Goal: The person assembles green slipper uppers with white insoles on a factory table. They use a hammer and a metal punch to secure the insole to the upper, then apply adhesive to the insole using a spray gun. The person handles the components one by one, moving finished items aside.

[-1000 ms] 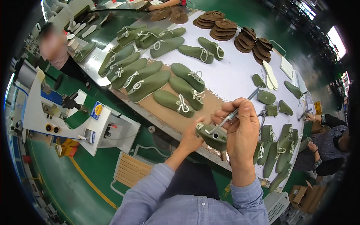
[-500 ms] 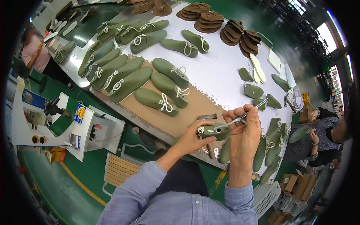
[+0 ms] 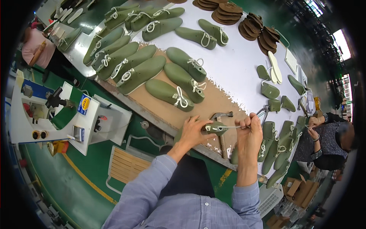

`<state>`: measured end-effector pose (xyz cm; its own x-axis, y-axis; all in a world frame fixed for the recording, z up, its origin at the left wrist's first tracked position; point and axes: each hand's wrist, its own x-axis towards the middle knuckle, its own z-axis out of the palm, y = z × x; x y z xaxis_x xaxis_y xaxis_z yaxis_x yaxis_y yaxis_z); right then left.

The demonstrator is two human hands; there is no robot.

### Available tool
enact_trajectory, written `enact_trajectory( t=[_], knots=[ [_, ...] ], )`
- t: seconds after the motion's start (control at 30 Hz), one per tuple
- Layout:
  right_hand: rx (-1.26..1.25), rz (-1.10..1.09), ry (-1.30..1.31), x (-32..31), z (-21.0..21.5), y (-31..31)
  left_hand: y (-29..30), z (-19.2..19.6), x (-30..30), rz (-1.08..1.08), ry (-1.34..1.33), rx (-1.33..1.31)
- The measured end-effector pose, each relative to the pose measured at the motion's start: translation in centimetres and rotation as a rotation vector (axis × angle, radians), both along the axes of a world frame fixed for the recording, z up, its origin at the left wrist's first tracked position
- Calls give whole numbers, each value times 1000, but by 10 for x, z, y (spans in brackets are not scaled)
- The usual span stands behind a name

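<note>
My left hand is closed around a green shoe last at the table's near edge. A white cord runs taut from the last's end to my right hand, whose fingers pinch it. A thin metal tool sticks out behind the right fingers; its exact kind is hard to make out. Just beyond the last lies a hammer, its head pointing away from me and its handle toward the near edge.
Several green lasts with tied white cords cover the left of the table; more lie to the right. Brown shoe pieces are stacked at the back, near pale insoles. A co-worker stands at right, another person far left.
My right hand has turned and lowered, and the cord is now stretched straight from the last. The metal tool has swung behind the fingers. The view has shifted, showing more of the hammer.
</note>
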<state>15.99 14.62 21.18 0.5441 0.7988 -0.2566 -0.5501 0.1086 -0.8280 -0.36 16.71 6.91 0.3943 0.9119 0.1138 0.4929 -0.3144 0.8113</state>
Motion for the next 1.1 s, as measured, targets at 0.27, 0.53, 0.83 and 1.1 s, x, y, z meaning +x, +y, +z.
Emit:
enact_trajectory(
  t=[0.27,0.53,0.83,1.1],
  knots=[
    [-189,74,-443,48,-60,6,8,-25,-1,48,-60,16],
    [-160,953,-1389,38,-99,5,7,-35,-5,-13,-75,60],
    [-220,984,-1732,38,-115,-15,8,-30,-36,-103,66,-152],
    [-192,849,-1692,34,-80,-13,11,14,-26,-232,-72,-150]
  ],
)
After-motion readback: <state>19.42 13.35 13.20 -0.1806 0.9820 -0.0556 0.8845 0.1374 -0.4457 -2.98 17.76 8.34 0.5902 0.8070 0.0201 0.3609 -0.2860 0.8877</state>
